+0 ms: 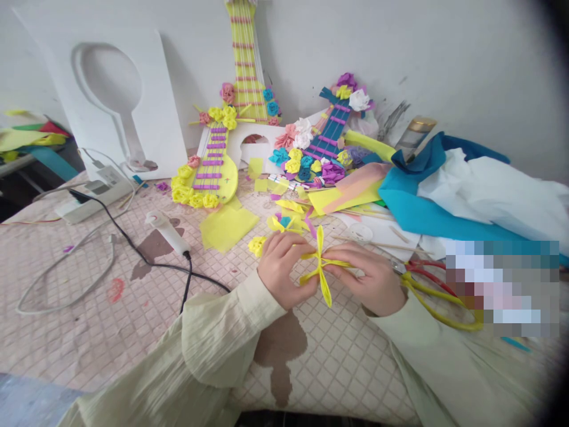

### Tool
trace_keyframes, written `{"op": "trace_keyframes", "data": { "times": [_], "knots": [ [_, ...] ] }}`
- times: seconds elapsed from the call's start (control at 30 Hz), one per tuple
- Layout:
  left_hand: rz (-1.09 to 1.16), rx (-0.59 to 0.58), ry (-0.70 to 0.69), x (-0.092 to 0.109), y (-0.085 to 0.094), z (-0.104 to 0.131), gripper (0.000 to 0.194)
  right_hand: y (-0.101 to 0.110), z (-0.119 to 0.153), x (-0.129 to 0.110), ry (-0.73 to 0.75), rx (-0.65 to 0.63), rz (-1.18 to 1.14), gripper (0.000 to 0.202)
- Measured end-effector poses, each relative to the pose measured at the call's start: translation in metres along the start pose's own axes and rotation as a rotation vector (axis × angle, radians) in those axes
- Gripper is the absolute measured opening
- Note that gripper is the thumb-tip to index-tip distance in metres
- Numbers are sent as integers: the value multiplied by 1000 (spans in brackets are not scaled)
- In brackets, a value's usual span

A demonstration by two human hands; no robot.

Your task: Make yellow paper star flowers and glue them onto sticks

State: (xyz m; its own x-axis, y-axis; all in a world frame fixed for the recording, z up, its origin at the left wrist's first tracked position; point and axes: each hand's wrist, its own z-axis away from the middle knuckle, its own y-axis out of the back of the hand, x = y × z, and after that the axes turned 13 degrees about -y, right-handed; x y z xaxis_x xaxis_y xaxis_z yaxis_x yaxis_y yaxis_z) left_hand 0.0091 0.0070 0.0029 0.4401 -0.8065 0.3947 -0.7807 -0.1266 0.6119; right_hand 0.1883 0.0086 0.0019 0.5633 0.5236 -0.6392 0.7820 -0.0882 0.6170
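Between my two hands is a folded yellow paper piece (320,265), with narrow petals pointing up and down and other strips reaching to each side. My left hand (287,270) pinches its left strips between thumb and fingers. On the other side, my right hand (371,276) is closed on the right strips. A small yellow paper flower (256,245) lies just left of my left hand. Flat yellow paper squares (227,225) rest behind it on the patterned tablecloth (347,367).
Flower-trimmed paper guitars (222,172) stand behind. A white glue gun (168,232) and cables lie left, near a power strip (95,196). Yellow-handled pliers or scissors (438,308) lie right, before blue (422,207) and white paper (493,184). A cut-out white board (164,89) leans on the wall.
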Motion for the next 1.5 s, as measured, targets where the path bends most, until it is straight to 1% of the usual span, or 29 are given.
{"op": "trace_keyframes", "data": {
  "times": [0.13, 0.2, 0.27, 0.37, 0.5, 0.63, 0.77, 0.87, 1.03, 1.2, 1.5],
  "knots": [
    [35, -45, -24, 2, -1, 2, 35, -1, 1, -1, 5, -26, -11, 13],
    [50, -76, -6, 2, -1, 3, 36, -2, 1, -2, 9, -23, -5, 13],
    [62, -91, 22, 2, -2, 3, 33, -2, 2, -2, 11, -16, -1, 14],
    [74, -87, 48, 2, -1, 4, 29, -3, 2, -3, 18, -13, -4, 16],
    [104, -76, 41, 2, -2, 4, 26, -4, 3, -4, 25, -12, 2, 16],
    [146, -58, 38, 3, -2, 4, 26, -5, 3, -5, 39, 20, 18, 15],
    [168, -57, 36, 3, 1, 2, 22, -3, 2, -7, 37, 30, 1, 15],
    [166, -27, 15, 1, 3, 0, 17, -2, 2, -7, 14, 24, -12, 14],
    [92, 50, -77, -4, 2, 2, 13, -3, 2, -6, 36, 43, -22, 13],
    [33, 61, -103, -7, 1, 4, 11, -4, 3, -5, 33, 49, -16, 13],
    [55, 33, -160, -9, 2, 4, 9, -2, 0, -4, 41, 46, -34, 8]
  ]
}}
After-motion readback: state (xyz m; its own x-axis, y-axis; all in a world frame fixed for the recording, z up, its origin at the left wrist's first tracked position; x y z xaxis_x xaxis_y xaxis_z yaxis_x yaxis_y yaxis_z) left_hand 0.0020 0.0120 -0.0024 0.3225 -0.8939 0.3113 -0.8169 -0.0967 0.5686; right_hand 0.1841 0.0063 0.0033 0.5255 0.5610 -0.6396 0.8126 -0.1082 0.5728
